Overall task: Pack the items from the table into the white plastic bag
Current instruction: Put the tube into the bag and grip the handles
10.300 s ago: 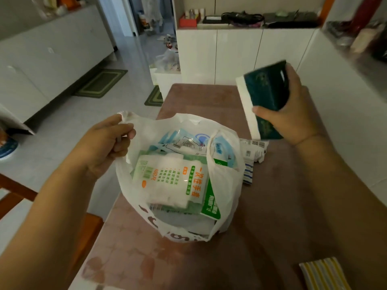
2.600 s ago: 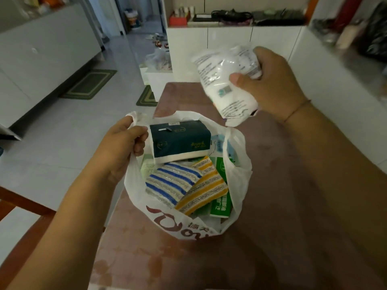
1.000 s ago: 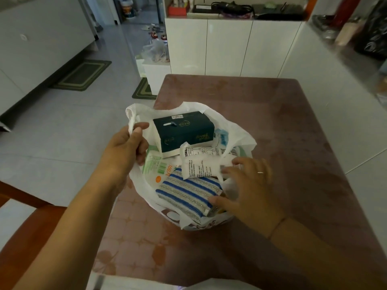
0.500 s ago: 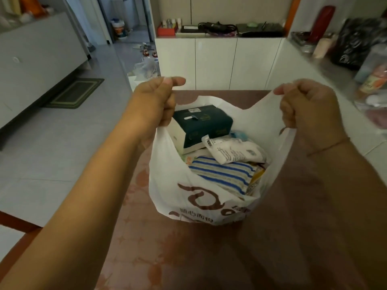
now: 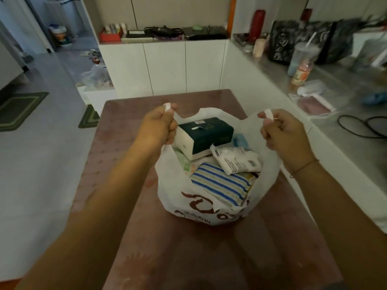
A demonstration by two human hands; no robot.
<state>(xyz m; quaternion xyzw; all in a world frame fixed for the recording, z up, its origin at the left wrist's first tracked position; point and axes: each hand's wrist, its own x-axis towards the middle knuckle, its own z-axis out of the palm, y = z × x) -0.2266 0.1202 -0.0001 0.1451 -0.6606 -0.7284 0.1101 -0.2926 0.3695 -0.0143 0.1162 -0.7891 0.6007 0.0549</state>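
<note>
Reddish worktop [image 5: 188,258] in a kitchen, and this looks like the wrap-up step

White plastic bag [image 5: 180,191] sits mid-worktop holding a dark box [image 5: 207,132], white packet [image 5: 236,160] and striped cloth [image 5: 219,183]. Left hand [image 5: 159,126] and right hand [image 5: 280,132] each grip a handle, fingers [image 5: 170,130] curled tight. Next up, probably: bring the handles together evenly.

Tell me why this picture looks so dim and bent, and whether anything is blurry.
Head view: dim, flat indoor light with no hard shadows; the wide-angle lens bows the white cabinets and stretches the forearms; the white plastic bag and dark green tissue box read sharp in the centre; the grey countertop at right is smeared.
</note>
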